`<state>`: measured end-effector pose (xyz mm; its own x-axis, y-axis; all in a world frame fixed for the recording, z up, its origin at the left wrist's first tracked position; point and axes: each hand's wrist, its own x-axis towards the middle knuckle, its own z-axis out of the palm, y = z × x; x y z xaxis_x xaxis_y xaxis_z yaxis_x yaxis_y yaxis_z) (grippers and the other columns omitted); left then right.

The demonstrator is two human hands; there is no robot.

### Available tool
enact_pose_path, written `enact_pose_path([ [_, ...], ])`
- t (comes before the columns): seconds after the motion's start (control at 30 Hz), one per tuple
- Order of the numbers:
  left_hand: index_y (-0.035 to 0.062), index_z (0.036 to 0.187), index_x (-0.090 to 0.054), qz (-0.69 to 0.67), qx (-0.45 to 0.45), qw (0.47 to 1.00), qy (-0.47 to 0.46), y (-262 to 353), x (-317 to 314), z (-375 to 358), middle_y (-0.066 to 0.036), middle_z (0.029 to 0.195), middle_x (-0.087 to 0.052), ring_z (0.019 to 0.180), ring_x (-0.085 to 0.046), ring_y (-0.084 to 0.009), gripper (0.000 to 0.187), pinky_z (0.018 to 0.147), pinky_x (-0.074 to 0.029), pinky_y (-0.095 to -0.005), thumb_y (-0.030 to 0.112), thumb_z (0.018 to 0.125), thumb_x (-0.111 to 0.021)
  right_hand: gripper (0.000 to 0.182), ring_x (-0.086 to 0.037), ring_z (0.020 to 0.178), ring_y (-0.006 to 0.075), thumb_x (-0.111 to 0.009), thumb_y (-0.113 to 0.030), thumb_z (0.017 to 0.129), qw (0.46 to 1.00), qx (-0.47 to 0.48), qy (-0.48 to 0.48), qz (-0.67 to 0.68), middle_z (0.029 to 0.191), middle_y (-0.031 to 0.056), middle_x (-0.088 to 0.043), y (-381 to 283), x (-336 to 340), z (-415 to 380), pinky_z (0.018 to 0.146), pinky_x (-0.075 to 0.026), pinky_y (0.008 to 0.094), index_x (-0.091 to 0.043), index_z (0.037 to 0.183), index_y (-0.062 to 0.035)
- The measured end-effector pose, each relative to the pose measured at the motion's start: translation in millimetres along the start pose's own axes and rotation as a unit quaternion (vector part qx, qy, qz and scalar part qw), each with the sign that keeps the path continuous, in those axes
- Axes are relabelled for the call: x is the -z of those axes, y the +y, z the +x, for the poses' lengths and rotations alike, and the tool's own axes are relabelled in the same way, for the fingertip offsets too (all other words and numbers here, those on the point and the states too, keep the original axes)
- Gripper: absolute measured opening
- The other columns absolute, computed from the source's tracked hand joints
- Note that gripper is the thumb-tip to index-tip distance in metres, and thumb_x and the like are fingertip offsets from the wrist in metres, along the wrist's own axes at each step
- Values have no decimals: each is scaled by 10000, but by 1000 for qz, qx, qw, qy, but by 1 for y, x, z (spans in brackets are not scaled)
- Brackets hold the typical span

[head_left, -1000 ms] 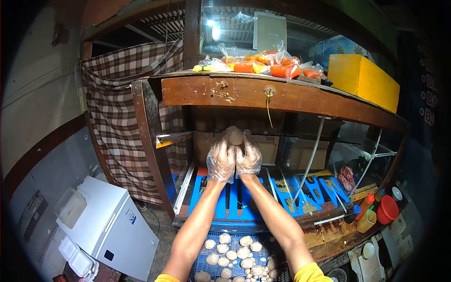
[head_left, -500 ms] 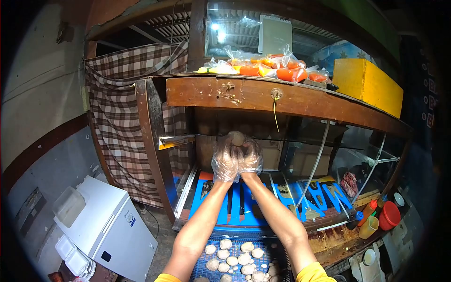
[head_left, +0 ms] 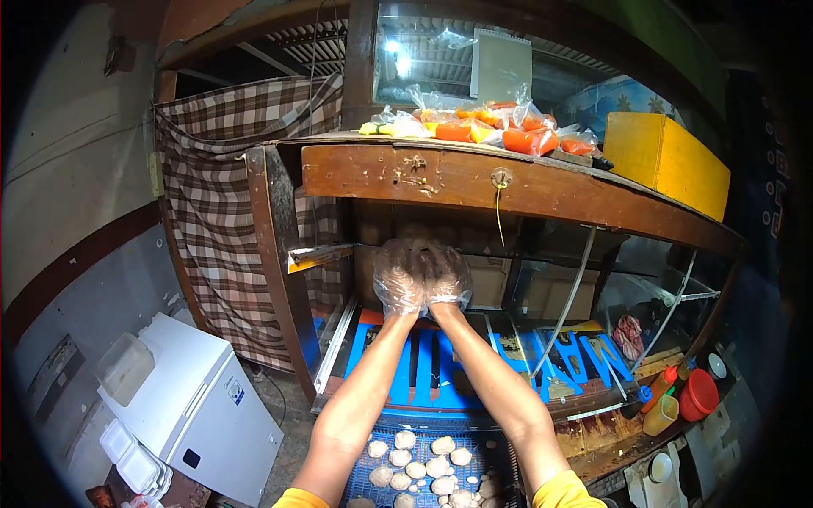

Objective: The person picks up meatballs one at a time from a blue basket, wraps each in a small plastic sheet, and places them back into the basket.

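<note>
My left hand [head_left: 400, 275] and my right hand [head_left: 445, 273], both in clear plastic gloves, are held together side by side in front of the glass display case. Their fingers are curled and pressed inward around a dough-like ball, which the backs of the hands now hide almost fully. Below my forearms a blue plastic crate [head_left: 428, 420] holds several pale beige lumps [head_left: 437, 466] of different sizes, roundish and uneven.
Tied bags of orange sauce [head_left: 529, 141] and a yellow box [head_left: 665, 161] stand on the wooden shelf. At right are a red container [head_left: 699, 394] and squeeze bottles [head_left: 661, 415]. A white chest freezer [head_left: 190, 406] stands left, near a checked curtain [head_left: 229, 220].
My hands have drawn closer round the ball, which showed above the fingers before and is now hidden. They have shifted slightly to the left.
</note>
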<state>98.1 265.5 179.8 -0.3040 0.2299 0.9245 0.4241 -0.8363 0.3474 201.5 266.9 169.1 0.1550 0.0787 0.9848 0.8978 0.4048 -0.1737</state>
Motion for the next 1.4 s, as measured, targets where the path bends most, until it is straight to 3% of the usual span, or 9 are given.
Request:
enact_pose_path([
  [0.3,31,1026,-748,10,-30,998,-51,4,9,6,-197,1018,-722,971,-677,-401,159,858,-543,-503,147,923,-709,242,-740,1018,365,-770,-175,854,998,28,-3,65,1114,141,-789,-12,14,8,943,-559,506,-808,1074,-80],
  [0.5,11,1014,-759,-67,86,984,-140,9,22,-2,-209,1034,-741,964,-699,-415,187,868,-556,-496,130,898,-672,200,-738,979,376,-724,-165,879,994,26,-21,109,1048,165,-789,-22,26,11,919,-561,505,-805,1026,-56],
  [0.67,7,1034,-744,-49,-32,992,-113,18,43,4,-193,1040,-746,968,-701,-405,184,882,-564,-486,79,902,-638,162,-733,952,385,-719,-110,876,992,14,-48,117,1030,176,-781,-43,45,11,915,-559,484,-792,1004,-44],
  [0.73,7,1039,-737,-17,-15,990,-142,34,61,10,-189,1047,-746,972,-697,-402,176,889,-563,-489,65,907,-636,166,-732,950,382,-721,-95,878,988,-4,-64,141,1033,172,-780,-54,58,12,916,-558,476,-789,1024,-52],
  [0.87,8,1050,-734,3,-11,981,-195,52,88,14,-186,1070,-743,1010,-694,-393,166,909,-564,-486,61,910,-664,181,-729,1030,345,-742,-102,884,988,-12,-87,129,1096,133,-782,-70,81,8,956,-549,444,-786,1057,-73],
  [1.07,-11,1101,-721,-21,-11,975,-221,69,119,0,-212,1119,-734,1111,-686,-403,214,983,-552,-479,22,890,-709,200,-728,1087,316,-772,-77,877,982,-8,-117,151,1121,115,-784,-89,112,3,1034,-522,484,-789,1076,-90],
  [1.3,-12,1140,-708,-1,10,958,-287,99,152,-7,-209,1180,-727,1152,-671,-409,247,1021,-541,-482,83,912,-703,224,-736,1104,343,-757,-9,870,958,-77,-161,223,1128,175,-776,-104,142,-16,1032,-550,440,-774,1093,-24],
  [1.4,-7,1151,-705,-1,7,944,-329,110,165,-8,-207,1200,-724,1176,-662,-403,249,1042,-530,-482,94,923,-705,227,-722,1135,342,-741,-38,883,943,-134,-182,245,1153,156,-775,-107,152,-32,1067,-526,472,-780,1106,-37],
])
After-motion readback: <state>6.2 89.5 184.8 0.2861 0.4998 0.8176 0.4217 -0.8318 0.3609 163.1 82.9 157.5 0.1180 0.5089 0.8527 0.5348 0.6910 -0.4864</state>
